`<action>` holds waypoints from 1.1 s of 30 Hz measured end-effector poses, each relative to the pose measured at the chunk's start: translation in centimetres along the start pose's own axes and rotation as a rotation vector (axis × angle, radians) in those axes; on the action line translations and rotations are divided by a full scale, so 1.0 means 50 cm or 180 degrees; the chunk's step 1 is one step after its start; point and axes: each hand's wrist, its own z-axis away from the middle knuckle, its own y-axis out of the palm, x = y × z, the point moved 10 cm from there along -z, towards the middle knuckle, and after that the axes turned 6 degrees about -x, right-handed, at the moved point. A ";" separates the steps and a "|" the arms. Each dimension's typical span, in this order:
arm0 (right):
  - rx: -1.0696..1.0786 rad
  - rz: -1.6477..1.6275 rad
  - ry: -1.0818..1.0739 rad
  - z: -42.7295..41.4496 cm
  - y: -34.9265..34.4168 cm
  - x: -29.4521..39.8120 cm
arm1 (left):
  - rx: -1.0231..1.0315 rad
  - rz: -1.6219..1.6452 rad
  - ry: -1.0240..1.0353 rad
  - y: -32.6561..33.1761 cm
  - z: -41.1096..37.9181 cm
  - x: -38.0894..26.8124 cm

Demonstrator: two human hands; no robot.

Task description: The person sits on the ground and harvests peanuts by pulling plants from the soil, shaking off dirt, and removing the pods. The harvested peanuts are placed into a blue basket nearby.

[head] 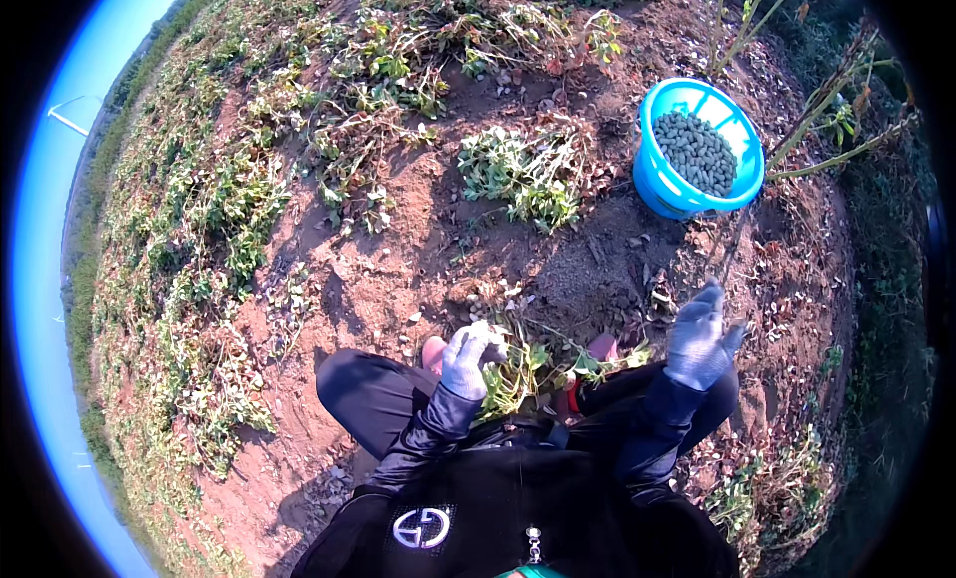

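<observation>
My left hand [464, 361], in a pale knit glove, is curled around the root end of a pulled peanut plant [526, 373]. The plant's green leaves and stems lie between my bent knees, and my fingers hide the part within the grip. My right hand [700, 339], gloved the same way, is raised above my right knee with fingers extended and thumb apart. Nothing shows in it. Beyond that hand stands a bright blue plastic bucket [657, 186], partly filled with unshelled peanuts [694, 154].
Uprooted peanut plants [523, 171] lie in a heap ahead, left of the bucket. More vines [224, 227] cover the reddish soil [403, 197] to the left. Tall bare stalks [814, 122] lean beside the bucket, and dark undergrowth [889, 399] borders the right side.
</observation>
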 end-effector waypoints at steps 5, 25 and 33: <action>0.1221 -0.0711 -0.0815 0.106 0.241 0.210 | 0.0175 0.1922 -0.1669 0.053 0.049 0.066; 0.0463 0.3280 0.2056 0.242 -0.181 -0.360 | 0.0577 0.2095 -0.2371 0.097 0.108 0.129; 0.1724 0.4920 0.0318 0.222 -0.115 -0.352 | 0.0721 0.1157 -0.1913 0.063 0.094 0.135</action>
